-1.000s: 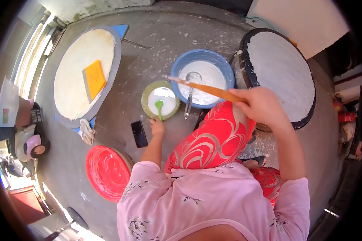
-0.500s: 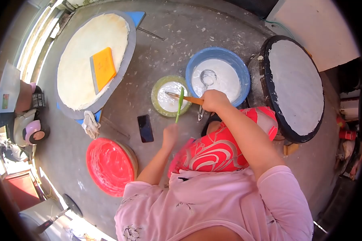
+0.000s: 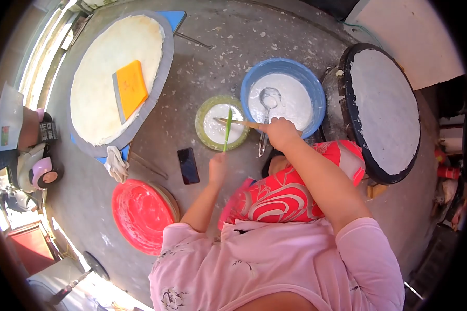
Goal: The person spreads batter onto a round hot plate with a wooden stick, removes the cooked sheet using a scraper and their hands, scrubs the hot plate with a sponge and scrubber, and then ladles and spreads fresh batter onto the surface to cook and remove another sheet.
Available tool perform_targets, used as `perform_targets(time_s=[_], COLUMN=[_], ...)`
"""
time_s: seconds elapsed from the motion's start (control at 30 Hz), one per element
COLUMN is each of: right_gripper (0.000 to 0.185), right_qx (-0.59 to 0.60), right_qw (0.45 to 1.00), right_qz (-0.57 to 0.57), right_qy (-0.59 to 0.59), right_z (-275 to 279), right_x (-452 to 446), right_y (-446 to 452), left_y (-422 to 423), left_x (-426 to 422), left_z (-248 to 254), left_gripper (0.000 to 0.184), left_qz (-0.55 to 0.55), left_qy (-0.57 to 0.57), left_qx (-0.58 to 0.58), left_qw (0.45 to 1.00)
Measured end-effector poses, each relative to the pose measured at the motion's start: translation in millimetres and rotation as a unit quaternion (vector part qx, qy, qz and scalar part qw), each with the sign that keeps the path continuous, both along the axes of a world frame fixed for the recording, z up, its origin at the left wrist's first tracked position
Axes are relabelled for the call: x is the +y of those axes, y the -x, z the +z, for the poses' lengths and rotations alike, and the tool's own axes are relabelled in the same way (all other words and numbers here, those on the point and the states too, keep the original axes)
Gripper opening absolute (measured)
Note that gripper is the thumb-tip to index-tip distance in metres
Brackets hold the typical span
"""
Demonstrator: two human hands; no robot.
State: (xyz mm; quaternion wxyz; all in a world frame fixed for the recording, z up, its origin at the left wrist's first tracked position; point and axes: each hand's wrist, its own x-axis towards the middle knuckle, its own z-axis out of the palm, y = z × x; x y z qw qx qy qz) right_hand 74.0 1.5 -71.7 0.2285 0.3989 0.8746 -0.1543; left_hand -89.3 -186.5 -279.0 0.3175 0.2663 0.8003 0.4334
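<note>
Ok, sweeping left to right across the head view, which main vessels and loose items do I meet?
Red basin → phone → green bowl → blue basin → black-rimmed disc.

Bare floor (image 3: 194, 75) runs between the round board (image 3: 96, 98) and the green bowl (image 3: 201, 127) toward its far edge; right of the bowl, the blue basin (image 3: 318, 98) and its jutting ladle (image 3: 263, 141) block passage.

A bright green, slender plastic spoon (image 3: 227, 132) and a tan, flat-handled wooden tool (image 3: 250, 124) cross above the thin white liquid (image 3: 237, 133) in a round yellow-green bowl (image 3: 201, 133) (whether they touch is unclear), the tool reaching over its right rim
</note>
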Motion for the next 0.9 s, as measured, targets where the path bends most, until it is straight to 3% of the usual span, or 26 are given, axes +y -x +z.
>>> perform_targets(time_s=[0.03, 0.1, 0.17, 0.27, 0.33, 0.47, 0.53, 0.6, 0.67, 0.77, 0.83, 0.87, 0.9], right_gripper=[0.038, 0.030, 0.025, 0.026, 0.025, 0.027, 0.029, 0.030, 0.031, 0.033, 0.036, 0.036, 0.036], right_qx=[-0.001, 0.000, 0.000, -0.031, 0.027, 0.019, 0.005, 0.006, 0.006, 0.039, 0.088, 0.088, 0.090], right_qw=[0.997, 0.999, 1.000, 0.999, 0.994, 0.979, 0.988, 0.990, 0.992, 0.969, 0.992, 0.993, 0.978], right_qz=[0.051, 0.037, 0.024, 0.024, -0.084, -0.144, -0.107, -0.097, -0.088, -0.164, -0.055, -0.057, -0.145], right_qy=[-0.061, -0.035, -0.013, -0.015, 0.070, 0.145, 0.113, 0.102, 0.090, 0.182, 0.065, 0.062, 0.121], right_z=[-2.3, 1.1, 7.0, 16.9, 24.7, 13.0, 16.9, 10.8, 18.4, 42.1, 43.9, 60.1, 88.7], right_x=[-3.9, -3.7, -1.1, 2.8, 1.7, 0.2, 0.8, 6.1, 10.8, 19.1, 28.0, 32.2, 37.0], right_y=[0.8, -1.9, -3.2, -3.7, -5.4, 2.8, 2.3, -2.7, -7.4, -15.6, -28.5, -31.0, -34.6], left_y=[-1.9, 3.3, 25.1, 57.2, 47.4, 1.6, 7.6, 22.8, 33.4, 36.4, 30.4, 21.6, 13.1], left_x=[-1.2, 2.7, 19.2, 23.2, 18.3, 10.6, 17.9, 30.6, 29.2, 24.9, 22.8, 26.3, 30.0], left_z=[-10.5, -30.3, -52.4, -100.2, -87.9, -24.1, -29.0, -33.5, -63.0, -65.9, -38.8, 2.0, 34.6], left_gripper=[0.028, 0.029, 0.028, 0.027, 0.027, 0.027, 0.028, 0.031, 0.033, 0.036, 0.037, 0.038, 0.041], left_qz=[-0.021, -0.041, 0.037, 0.032, 0.038, -0.005, -0.008, 0.081, 0.092, 0.076, 0.047, 0.012, -0.024], left_qy=[-0.004, -0.009, 0.080, 0.146, 0.092, -0.011, -0.001, 0.148, 0.156, 0.165, 0.165, 0.200, 0.234], left_qx=[0.008, 0.014, -0.027, 0.008, -0.004, -0.065, -0.060, -0.087, -0.059, -0.028, -0.027, -0.006, 0.015], left_qw=[1.000, 0.999, 0.996, 0.989, 0.995, 0.998, 0.998, 0.982, 0.982, 0.983, 0.985, 0.980, 0.972])
